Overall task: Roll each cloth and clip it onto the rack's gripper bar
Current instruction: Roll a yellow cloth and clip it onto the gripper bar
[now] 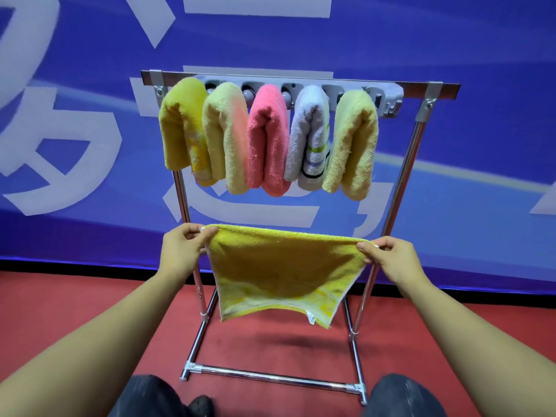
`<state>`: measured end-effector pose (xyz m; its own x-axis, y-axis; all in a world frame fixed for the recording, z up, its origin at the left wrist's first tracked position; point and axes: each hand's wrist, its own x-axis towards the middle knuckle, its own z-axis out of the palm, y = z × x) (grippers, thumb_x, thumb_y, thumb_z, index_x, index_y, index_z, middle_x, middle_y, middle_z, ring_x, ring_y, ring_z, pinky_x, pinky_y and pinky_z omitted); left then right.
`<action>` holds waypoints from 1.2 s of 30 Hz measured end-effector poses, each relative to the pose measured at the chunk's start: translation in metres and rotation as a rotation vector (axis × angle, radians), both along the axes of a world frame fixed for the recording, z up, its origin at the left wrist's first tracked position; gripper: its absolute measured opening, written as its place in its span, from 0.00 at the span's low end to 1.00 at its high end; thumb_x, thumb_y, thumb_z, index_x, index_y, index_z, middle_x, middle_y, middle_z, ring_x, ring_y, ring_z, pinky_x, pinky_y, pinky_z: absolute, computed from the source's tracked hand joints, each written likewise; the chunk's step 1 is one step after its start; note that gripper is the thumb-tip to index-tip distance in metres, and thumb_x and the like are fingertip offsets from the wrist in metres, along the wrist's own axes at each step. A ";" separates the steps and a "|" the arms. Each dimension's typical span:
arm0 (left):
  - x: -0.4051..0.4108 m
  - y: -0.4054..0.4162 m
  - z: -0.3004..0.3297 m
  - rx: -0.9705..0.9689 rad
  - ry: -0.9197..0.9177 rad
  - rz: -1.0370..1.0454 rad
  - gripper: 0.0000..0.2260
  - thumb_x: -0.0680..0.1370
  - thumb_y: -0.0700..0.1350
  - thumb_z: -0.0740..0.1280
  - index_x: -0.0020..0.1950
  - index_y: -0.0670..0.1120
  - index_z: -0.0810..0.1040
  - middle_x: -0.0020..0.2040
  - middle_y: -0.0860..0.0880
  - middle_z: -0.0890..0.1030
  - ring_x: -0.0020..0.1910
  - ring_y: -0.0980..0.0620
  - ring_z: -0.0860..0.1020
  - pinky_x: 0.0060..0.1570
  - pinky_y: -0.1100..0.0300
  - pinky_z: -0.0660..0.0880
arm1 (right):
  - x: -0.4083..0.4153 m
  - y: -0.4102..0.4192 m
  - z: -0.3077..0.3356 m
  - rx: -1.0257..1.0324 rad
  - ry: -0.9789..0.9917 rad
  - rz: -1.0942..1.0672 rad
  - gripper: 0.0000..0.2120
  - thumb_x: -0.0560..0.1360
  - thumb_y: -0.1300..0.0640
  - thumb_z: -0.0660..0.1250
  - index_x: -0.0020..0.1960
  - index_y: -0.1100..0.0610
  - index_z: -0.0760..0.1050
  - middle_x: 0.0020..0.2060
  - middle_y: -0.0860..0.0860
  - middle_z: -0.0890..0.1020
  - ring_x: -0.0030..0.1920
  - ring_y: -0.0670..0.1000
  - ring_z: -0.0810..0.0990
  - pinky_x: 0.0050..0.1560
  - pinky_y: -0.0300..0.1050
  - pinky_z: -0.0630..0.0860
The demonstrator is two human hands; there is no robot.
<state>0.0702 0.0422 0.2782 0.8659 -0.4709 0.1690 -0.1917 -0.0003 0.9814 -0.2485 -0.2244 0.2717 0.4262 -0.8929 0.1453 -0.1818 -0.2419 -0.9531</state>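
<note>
Blue banner (451,40) behind — red floor (270,350) below.

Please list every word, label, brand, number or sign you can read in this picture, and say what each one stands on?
Blue backdrop: large pale characters, cut off by the frame and hidden behind the rack; none can be read whole.
Small white tag on the lower hem of the yellow cloth: too small to read.
White cloth on the gripper bar: coloured stripes only, no text.
Nothing else carries lettering.
</note>
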 end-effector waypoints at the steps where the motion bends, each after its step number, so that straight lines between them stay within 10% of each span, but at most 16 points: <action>1: 0.002 -0.001 -0.005 -0.011 0.026 0.006 0.10 0.76 0.46 0.76 0.48 0.39 0.83 0.45 0.37 0.85 0.44 0.48 0.85 0.41 0.59 0.84 | 0.000 0.000 -0.003 0.038 -0.047 -0.018 0.12 0.70 0.56 0.80 0.43 0.64 0.81 0.34 0.55 0.85 0.37 0.52 0.86 0.45 0.43 0.79; 13: -0.002 -0.042 -0.107 -0.022 0.267 0.047 0.08 0.80 0.42 0.72 0.51 0.37 0.82 0.45 0.38 0.84 0.42 0.44 0.83 0.36 0.58 0.84 | 0.024 -0.007 -0.100 0.523 -0.369 -0.097 0.11 0.78 0.67 0.68 0.57 0.74 0.77 0.48 0.60 0.84 0.47 0.51 0.84 0.53 0.40 0.82; 21: -0.028 -0.071 -0.173 -0.015 0.403 0.099 0.08 0.79 0.40 0.72 0.52 0.35 0.82 0.42 0.41 0.82 0.40 0.48 0.80 0.33 0.63 0.81 | 0.068 0.013 -0.156 0.499 -0.145 -0.136 0.04 0.75 0.62 0.74 0.47 0.64 0.83 0.33 0.53 0.79 0.36 0.47 0.77 0.40 0.36 0.82; 28: -0.059 -0.102 -0.157 -0.025 0.396 -0.060 0.06 0.80 0.40 0.71 0.53 0.39 0.84 0.40 0.48 0.82 0.37 0.59 0.80 0.39 0.62 0.82 | 0.096 0.033 -0.130 0.392 -0.087 -0.044 0.04 0.72 0.60 0.77 0.46 0.59 0.86 0.41 0.56 0.88 0.43 0.50 0.85 0.48 0.49 0.83; 36: -0.093 -0.116 -0.152 -0.016 0.458 -0.204 0.04 0.80 0.39 0.70 0.51 0.42 0.85 0.47 0.36 0.85 0.44 0.49 0.83 0.48 0.53 0.84 | 0.108 0.059 -0.123 0.450 -0.170 0.001 0.02 0.75 0.66 0.73 0.48 0.63 0.83 0.36 0.52 0.88 0.39 0.46 0.86 0.43 0.40 0.84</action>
